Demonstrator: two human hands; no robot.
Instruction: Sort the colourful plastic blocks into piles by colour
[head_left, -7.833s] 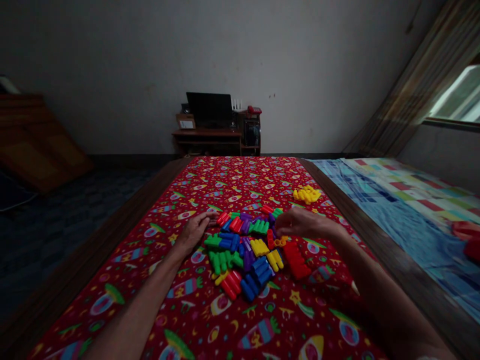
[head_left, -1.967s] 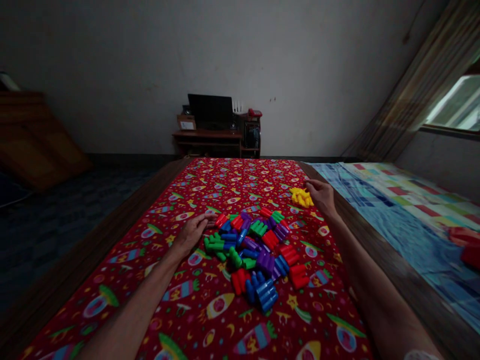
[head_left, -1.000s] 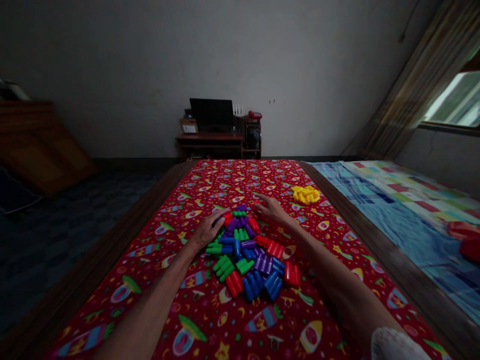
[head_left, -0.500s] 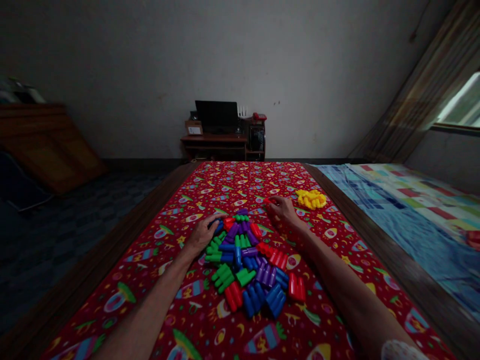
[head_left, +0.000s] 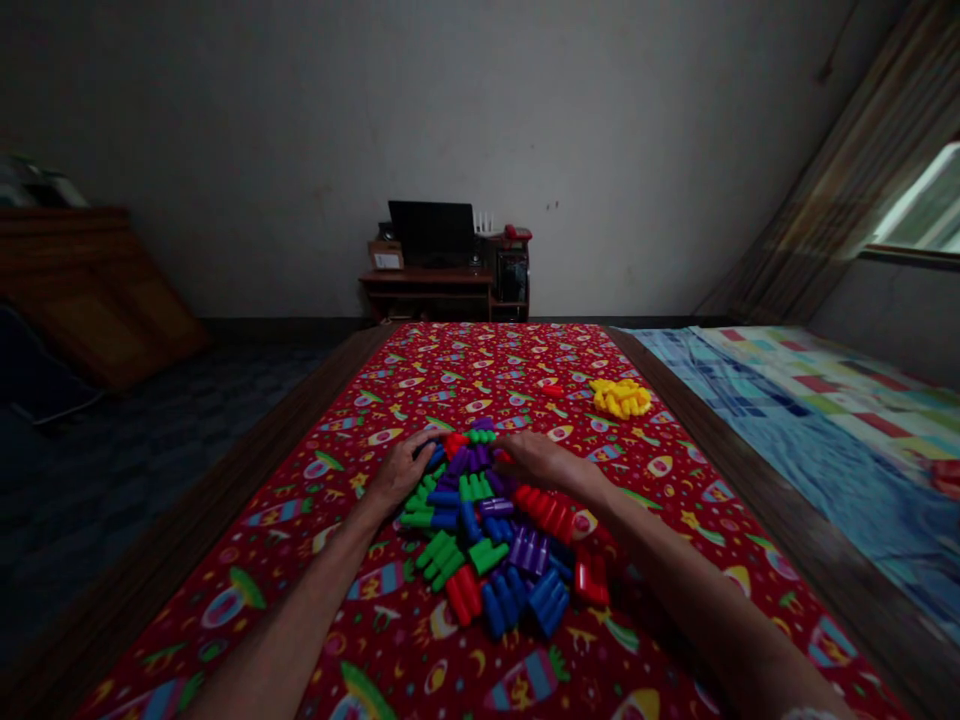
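A pile of plastic building blocks with rounded tubes, in red, blue, green and purple, lies on the red patterned cloth (head_left: 442, 680). At its far left edge, my left hand (head_left: 401, 470) is curled with thumb and fingers around a blue block (head_left: 435, 456). My right hand (head_left: 544, 462) reaches over the far right side of the pile. Its fingers are bent down at a red block (head_left: 505, 457), most of which they hide. A single red block (head_left: 553, 390) lies apart, farther off. Right of it is a heap of yellow blocks (head_left: 621, 398).
The cloth covers a long surface with dark wooden edges (head_left: 667, 385). To the right is a bed with a blue and patchwork cover (head_left: 720, 430). Against the far wall stands a desk (head_left: 427, 280) with a monitor (head_left: 432, 232). A wooden cabinet (head_left: 90, 290) is at left.
My right hand has let go of a red block, which now lies near the yellow heap, and has come back left to the pile. My left hand has stayed at the pile's edge.
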